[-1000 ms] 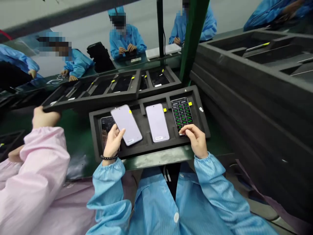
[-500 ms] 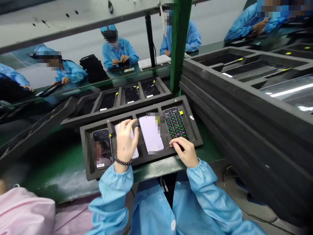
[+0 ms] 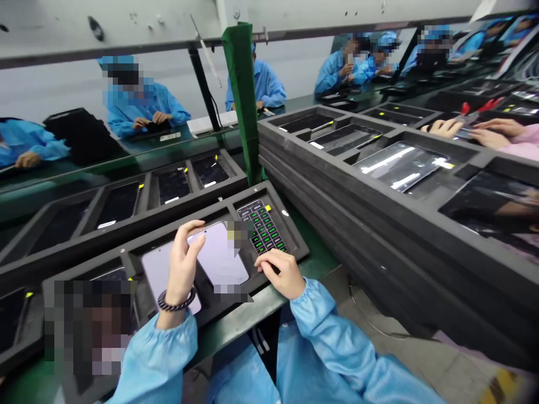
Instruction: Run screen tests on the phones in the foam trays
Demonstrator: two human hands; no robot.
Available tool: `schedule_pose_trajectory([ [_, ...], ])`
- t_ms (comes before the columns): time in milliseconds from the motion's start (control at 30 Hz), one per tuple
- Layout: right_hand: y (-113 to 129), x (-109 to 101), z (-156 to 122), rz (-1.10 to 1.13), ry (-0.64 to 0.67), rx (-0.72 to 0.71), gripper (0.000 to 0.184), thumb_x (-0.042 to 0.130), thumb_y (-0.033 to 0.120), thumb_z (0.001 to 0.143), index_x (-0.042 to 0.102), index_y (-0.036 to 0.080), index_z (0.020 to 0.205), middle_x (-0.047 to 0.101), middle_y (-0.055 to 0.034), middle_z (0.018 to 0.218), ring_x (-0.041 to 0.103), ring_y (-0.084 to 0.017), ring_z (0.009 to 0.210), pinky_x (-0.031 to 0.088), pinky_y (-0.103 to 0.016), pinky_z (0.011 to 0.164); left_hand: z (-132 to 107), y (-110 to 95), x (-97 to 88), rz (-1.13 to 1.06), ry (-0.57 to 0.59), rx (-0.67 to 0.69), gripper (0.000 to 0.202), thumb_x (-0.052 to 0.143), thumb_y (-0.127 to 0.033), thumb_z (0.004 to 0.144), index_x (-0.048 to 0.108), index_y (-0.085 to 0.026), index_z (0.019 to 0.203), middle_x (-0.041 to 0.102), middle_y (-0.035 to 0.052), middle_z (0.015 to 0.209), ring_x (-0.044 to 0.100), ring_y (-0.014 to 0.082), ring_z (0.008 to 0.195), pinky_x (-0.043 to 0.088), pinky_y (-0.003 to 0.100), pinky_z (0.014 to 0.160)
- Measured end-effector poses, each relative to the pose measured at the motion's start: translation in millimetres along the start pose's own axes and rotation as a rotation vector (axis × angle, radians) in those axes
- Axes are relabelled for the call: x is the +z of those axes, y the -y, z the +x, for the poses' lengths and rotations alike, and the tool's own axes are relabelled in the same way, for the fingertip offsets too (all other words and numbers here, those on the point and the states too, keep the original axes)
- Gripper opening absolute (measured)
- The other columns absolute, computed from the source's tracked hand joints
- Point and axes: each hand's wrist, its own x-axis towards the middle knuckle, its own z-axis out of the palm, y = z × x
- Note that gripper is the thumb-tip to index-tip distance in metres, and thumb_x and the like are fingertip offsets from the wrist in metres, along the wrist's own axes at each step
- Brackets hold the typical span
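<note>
A black foam tray [image 3: 297, 235] lies before me with phones in its compartments. My left hand [image 3: 183, 261], wearing a dark beaded bracelet, is above two phones with pale lit screens. Its fingers are curved, with the thumb apart, and it grips nothing. One pale phone [image 3: 155, 266] is partly hidden beneath it. The other pale phone [image 3: 221, 255] lies just right of the thumb. My right hand [image 3: 281, 272] has loosely bent fingers, thumb apart, at the lower end of a phone with a dark screen of green labels [image 3: 263, 227]; contact is unclear.
Behind is another foam tray [image 3: 147, 207] of dark phones. To the right rises a stack of foam trays [image 3: 320, 185], phones on top. A green post [image 3: 242, 101] stands behind. Another person's hands [image 3: 490, 132] hold red-handled pliers [image 3: 482, 108] at right. People in blue sit opposite.
My view has swung to the right, so the trays appear farther left. My left hand has shifted slightly toward the right-hand pale phone. My right hand stays by the green-labelled phone.
</note>
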Motion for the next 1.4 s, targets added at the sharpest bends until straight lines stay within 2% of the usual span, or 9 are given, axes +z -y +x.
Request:
schedule_pose_trajectory([
  [133, -2.0, 1.4, -1.3, 0.023, 0.001, 0.016, 0.022, 0.050, 0.014, 0.095, 0.069, 0.021, 0.085, 0.073, 0.0019, 0.073, 0.066, -0.013, 0.070, 0.052, -0.025, 0.072, -26.0, 10.7, 2.3, -0.280, 0.130, -0.275, 0.064, 0.077, -0.054, 0.068, 0.058, -0.016, 0.117, 0.067, 0.0137, 0.122, 0.062, 0.0326, 0.118, 0.049, 0.044, 0.104],
  [233, -3.6, 1.4, -1.1, 0.057, 0.011, 0.042, 0.023, 0.050, 0.017, 0.096, 0.070, 0.022, 0.086, 0.072, 0.0010, 0.072, 0.065, -0.014, 0.070, 0.052, -0.027, 0.072, -34.6, 7.3, 8.6, -0.326, 0.113, -0.322, 0.062, 0.075, -0.054, 0.069, 0.061, -0.017, 0.116, 0.068, 0.0131, 0.123, 0.061, 0.0323, 0.123, 0.050, 0.042, 0.105],
  [400, 1.3, -0.6, 1.0, 0.160, 0.019, 0.125, 0.023, 0.050, 0.024, 0.097, 0.068, 0.022, 0.084, 0.072, -0.0005, 0.072, 0.066, -0.015, 0.070, 0.052, -0.029, 0.073, -60.3, -26.4, 10.0, -0.480, -0.078, -0.526, 0.056, 0.059, -0.048, 0.079, 0.060, -0.018, 0.126, 0.069, 0.0084, 0.125, 0.063, 0.0283, 0.121, 0.054, 0.035, 0.097],
  [500, 16.8, -6.8, 3.3, 0.259, 0.053, 0.191, 0.030, 0.042, 0.030, 0.102, 0.066, 0.020, 0.088, 0.069, 0.0002, 0.071, 0.064, -0.013, 0.064, 0.051, -0.026, 0.063, -93.6, -47.8, 8.5, -0.632, -0.010, -0.695, 0.052, 0.064, -0.048, 0.076, 0.066, -0.020, 0.120, 0.072, 0.0072, 0.119, 0.067, 0.0296, 0.110, 0.056, 0.037, 0.090],
  [600, 39.2, -15.2, 7.6, 0.298, 0.130, 0.217, 0.032, 0.040, 0.036, 0.103, 0.063, 0.020, 0.090, 0.062, 0.0026, 0.067, 0.057, -0.011, 0.059, 0.044, -0.023, 0.056, -129.5, -58.7, 10.3, -0.614, 0.016, -0.707, 0.049, 0.068, -0.051, 0.075, 0.069, -0.024, 0.116, 0.072, 0.0055, 0.121, 0.065, 0.0318, 0.111, 0.054, 0.042, 0.099],
  [800, 81.3, -19.7, 10.8, -0.186, 0.059, -0.103, 0.037, 0.058, 0.020, 0.098, 0.050, 0.020, 0.062, 0.045, 0.0044, 0.056, 0.038, -0.010, 0.056, 0.033, -0.026, 0.058, -170.6, -61.1, 17.2, -0.423, -0.103, -0.721, 0.048, 0.065, -0.051, 0.083, 0.063, -0.033, 0.127, 0.066, -0.0010, 0.134, 0.053, 0.0326, 0.135, 0.038, 0.045, 0.119],
  [967, 102.6, -26.5, 1.4, 0.001, 0.152, -0.516, 0.044, 0.052, 0.026, 0.102, 0.056, 0.019, 0.059, 0.046, 0.0027, 0.051, 0.032, -0.013, 0.053, 0.026, -0.030, 0.051, -174.0, -66.9, 12.9, -0.466, -0.058, -0.730, 0.044, 0.064, -0.053, 0.083, 0.068, -0.031, 0.121, 0.070, -0.0024, 0.126, 0.058, 0.0336, 0.130, 0.045, 0.046, 0.115],
  [1100, 102.2, -33.6, -8.4, 0.175, 0.013, -0.527, 0.048, 0.051, 0.034, 0.104, 0.057, 0.020, 0.059, 0.045, 0.0029, 0.049, 0.032, -0.011, 0.048, 0.024, -0.031, 0.050, -180.9, -78.2, 6.1, -0.560, -0.039, -0.755, 0.045, 0.066, -0.052, 0.082, 0.068, -0.033, 0.123, 0.072, -0.0039, 0.122, 0.060, 0.0336, 0.127, 0.047, 0.048, 0.114],
  [1400, 103.0, -48.9, -19.5, 0.166, 0.143, -0.526, 0.039, 0.060, 0.045, 0.099, 0.062, 0.022, 0.067, 0.048, 0.0046, 0.050, 0.036, -0.011, 0.047, 0.029, -0.030, 0.051, -187.5, -87.8, -9.0, -0.586, 0.071, -0.770, 0.040, 0.065, -0.051, 0.085, 0.071, -0.035, 0.121, 0.074, -0.0034, 0.115, 0.067, 0.0306, 0.115, 0.057, 0.043, 0.100],
])
